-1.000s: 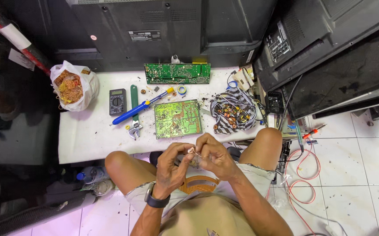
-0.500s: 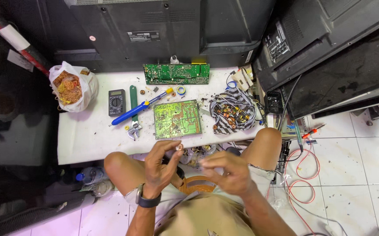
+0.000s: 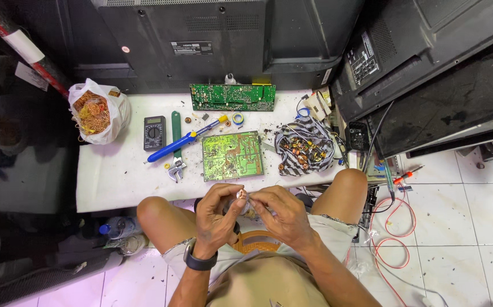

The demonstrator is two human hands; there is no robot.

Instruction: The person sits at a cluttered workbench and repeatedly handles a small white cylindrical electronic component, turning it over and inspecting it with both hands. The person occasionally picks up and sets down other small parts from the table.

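Now your left hand [image 3: 217, 213] and right hand [image 3: 278, 213] meet at lower centre of the frame, fingertips pinching one small coppery component [image 3: 241, 196] between them, just below the white worktop [image 3: 121, 176] edge.

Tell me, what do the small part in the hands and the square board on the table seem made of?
Small part, pinched by left hand and right hand: likely copper, by its reddish shine. Square board on the table: probably matt green laminate with pale traces.
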